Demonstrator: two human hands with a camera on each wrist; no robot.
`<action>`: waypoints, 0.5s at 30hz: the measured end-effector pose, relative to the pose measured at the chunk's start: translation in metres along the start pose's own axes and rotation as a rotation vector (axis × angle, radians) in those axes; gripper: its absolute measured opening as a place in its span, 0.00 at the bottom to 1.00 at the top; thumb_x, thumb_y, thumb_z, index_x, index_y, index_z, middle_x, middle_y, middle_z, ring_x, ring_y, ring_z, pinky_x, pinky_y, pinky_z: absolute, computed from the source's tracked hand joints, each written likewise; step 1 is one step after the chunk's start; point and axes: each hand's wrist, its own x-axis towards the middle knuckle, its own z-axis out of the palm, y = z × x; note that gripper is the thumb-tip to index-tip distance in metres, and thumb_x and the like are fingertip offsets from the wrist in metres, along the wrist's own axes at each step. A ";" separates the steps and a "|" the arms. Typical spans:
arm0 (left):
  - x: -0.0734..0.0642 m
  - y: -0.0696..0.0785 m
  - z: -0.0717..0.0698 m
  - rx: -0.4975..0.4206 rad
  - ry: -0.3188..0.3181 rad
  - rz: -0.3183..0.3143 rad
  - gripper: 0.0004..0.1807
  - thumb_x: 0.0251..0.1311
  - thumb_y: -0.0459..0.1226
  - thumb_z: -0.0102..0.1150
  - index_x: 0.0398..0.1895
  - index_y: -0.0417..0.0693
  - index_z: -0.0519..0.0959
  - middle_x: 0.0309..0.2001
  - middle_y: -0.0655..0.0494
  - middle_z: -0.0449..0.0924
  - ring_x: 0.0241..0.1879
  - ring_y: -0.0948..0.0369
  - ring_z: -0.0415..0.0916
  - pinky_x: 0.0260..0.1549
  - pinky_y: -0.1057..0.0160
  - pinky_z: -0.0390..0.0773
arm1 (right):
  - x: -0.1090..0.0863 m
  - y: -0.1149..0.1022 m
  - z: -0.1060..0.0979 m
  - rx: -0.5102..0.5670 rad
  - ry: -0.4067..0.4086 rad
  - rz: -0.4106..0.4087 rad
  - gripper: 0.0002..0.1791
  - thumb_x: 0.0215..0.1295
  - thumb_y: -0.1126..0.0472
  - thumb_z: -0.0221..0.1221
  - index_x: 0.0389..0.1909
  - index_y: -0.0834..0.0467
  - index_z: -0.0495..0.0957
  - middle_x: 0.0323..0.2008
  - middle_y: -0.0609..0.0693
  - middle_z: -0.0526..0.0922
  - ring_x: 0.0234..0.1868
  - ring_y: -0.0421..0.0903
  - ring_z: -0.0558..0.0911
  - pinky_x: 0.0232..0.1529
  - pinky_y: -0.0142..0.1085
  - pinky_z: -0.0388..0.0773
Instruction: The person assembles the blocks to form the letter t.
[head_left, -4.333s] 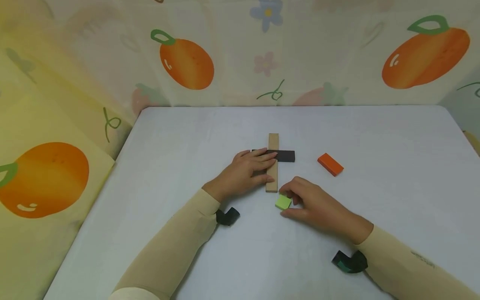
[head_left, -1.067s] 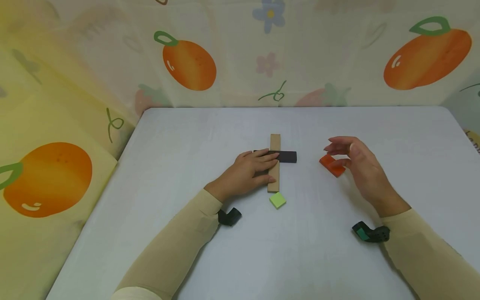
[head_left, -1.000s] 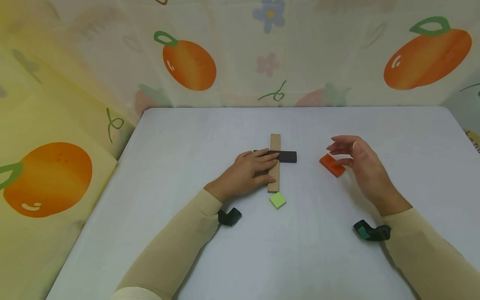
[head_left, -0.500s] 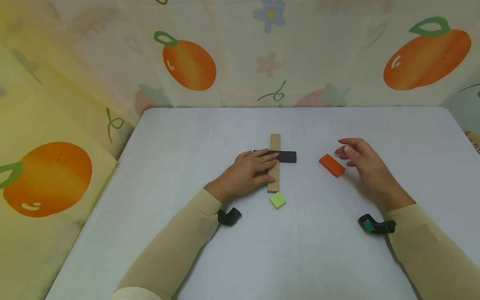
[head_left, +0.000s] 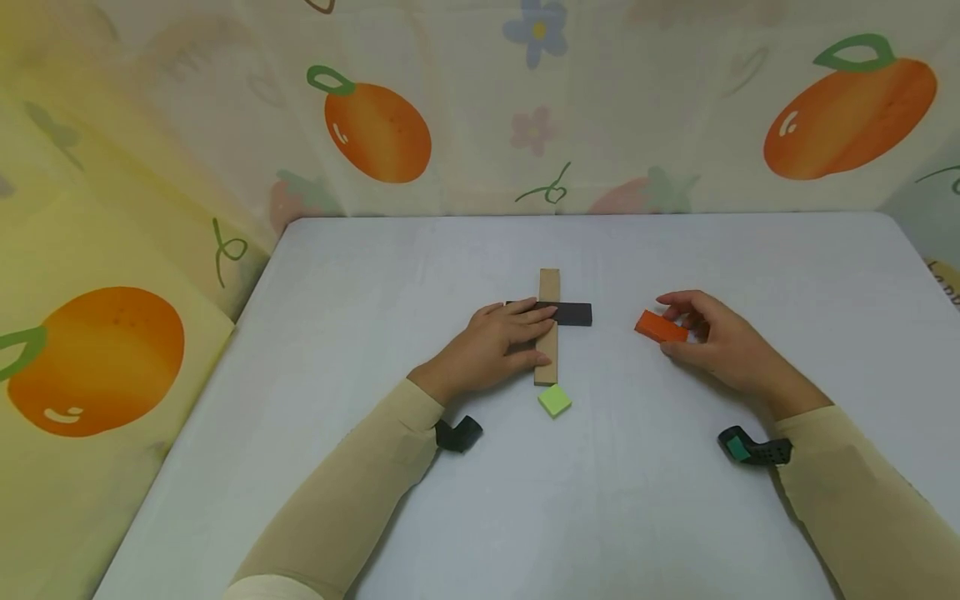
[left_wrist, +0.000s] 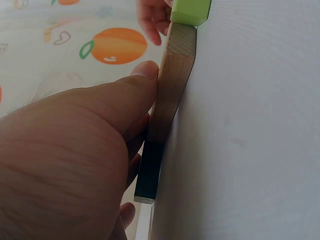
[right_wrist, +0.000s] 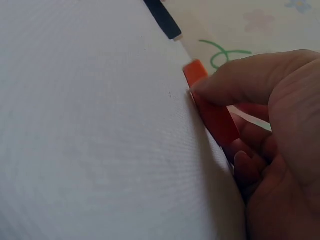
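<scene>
My left hand [head_left: 495,346] lies with its fingers extended over a cross of wooden blocks. Its fingertips rest on the dark block [head_left: 573,314] and the thumb on the natural wood block [head_left: 547,358]; the dark block's left part is mostly hidden under the hand. At the near end of the wood block sits a small lime-green block [head_left: 555,401], turned like a diamond. To the right, my right hand [head_left: 723,342] pinches an orange-red block [head_left: 662,327] between thumb and fingers. In the right wrist view the thumb presses along the side of the orange-red block [right_wrist: 215,120].
A white-covered table [head_left: 420,258] spreads under everything. Patterned cloth [head_left: 472,150] with oranges hangs behind its far edge and along the left. A black wrist device [head_left: 459,434] sits on the left sleeve, another black wrist device [head_left: 753,448] on the right.
The right hand set the lime-green block by the wood block's near end, went over to the orange-red block and now grips it, turning it slightly. The left hand stays in place.
</scene>
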 end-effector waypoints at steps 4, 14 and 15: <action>0.000 0.000 0.000 -0.001 0.001 -0.003 0.35 0.78 0.51 0.66 0.81 0.47 0.71 0.83 0.63 0.62 0.85 0.60 0.47 0.80 0.50 0.43 | -0.002 0.000 0.000 -0.019 0.014 -0.019 0.29 0.73 0.68 0.70 0.72 0.64 0.75 0.59 0.59 0.80 0.55 0.52 0.72 0.51 0.29 0.67; -0.001 0.000 0.000 -0.009 0.011 -0.008 0.35 0.77 0.51 0.67 0.80 0.48 0.71 0.82 0.64 0.63 0.84 0.62 0.48 0.80 0.51 0.43 | -0.002 -0.001 0.002 -0.093 0.072 -0.114 0.19 0.73 0.66 0.72 0.61 0.62 0.84 0.55 0.56 0.83 0.49 0.48 0.73 0.47 0.29 0.68; -0.001 0.000 0.001 -0.009 0.012 -0.007 0.35 0.77 0.51 0.67 0.80 0.48 0.71 0.82 0.64 0.63 0.84 0.62 0.48 0.80 0.51 0.43 | -0.002 -0.001 0.003 -0.093 0.078 -0.120 0.18 0.72 0.67 0.72 0.61 0.62 0.85 0.54 0.56 0.83 0.49 0.48 0.73 0.47 0.29 0.68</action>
